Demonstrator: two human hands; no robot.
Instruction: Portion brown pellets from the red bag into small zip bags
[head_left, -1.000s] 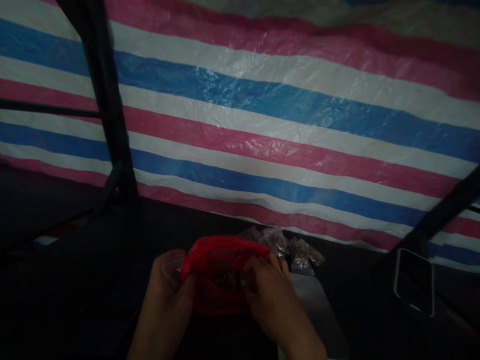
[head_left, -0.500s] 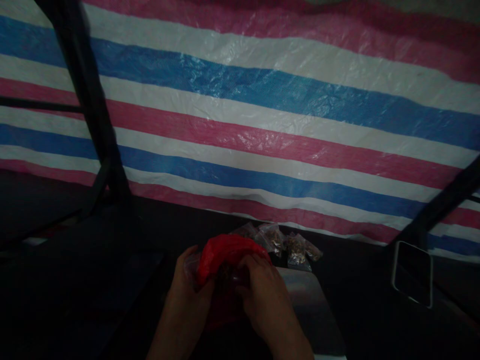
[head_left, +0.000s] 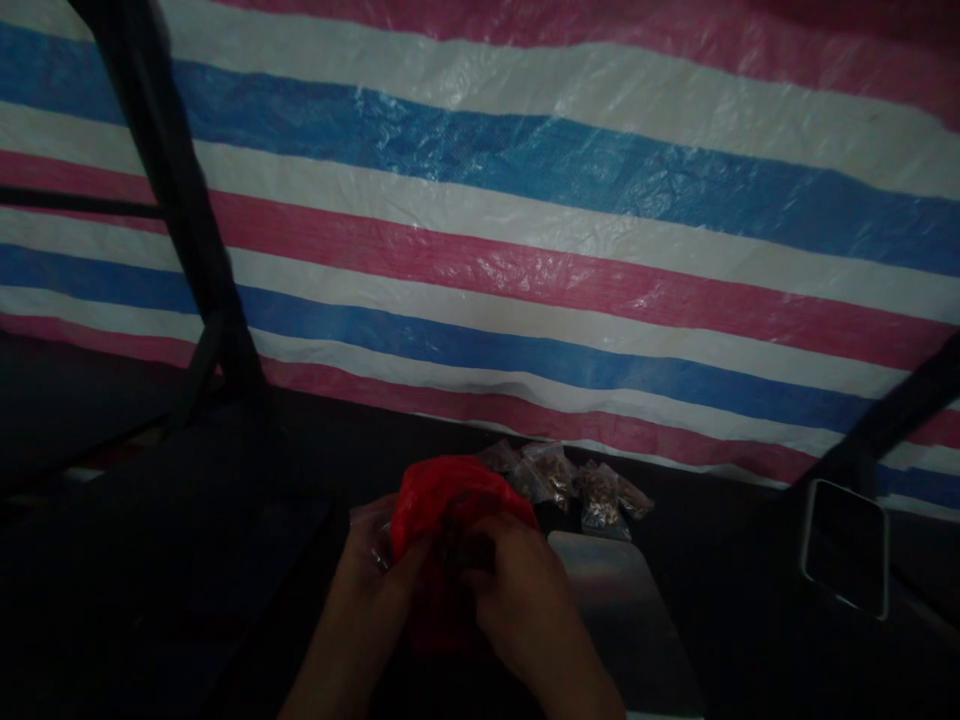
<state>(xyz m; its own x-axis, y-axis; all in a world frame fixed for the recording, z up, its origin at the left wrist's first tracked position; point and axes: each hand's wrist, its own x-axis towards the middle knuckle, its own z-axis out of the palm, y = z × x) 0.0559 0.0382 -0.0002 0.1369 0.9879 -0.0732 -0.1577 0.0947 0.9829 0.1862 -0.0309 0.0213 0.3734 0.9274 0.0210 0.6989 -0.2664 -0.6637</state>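
A red plastic bag [head_left: 442, 500] is gripped between two hands low in the dim frame.

The left hand [head_left: 375, 560] is curled on the bag's left edge with a clear scrap pinched there; the right hand [head_left: 510, 590] is closed on its mouth. Small clear packets [head_left: 570, 485] lie just behind, a grey plate [head_left: 622, 620] beside the right wrist, a phone [head_left: 844, 545] well apart, all before a striped tarpaulin [head_left: 525, 220].

**Hidden and cut off**

Dim light swallows the surface [head_left: 225, 600] at lower left. Red bag [head_left: 442, 500] contents unreadable. Both forearms run off the bottom edge. Right hand [head_left: 517, 600] fingers buried in bag folds. Small packets [head_left: 570, 480] too small to identify.
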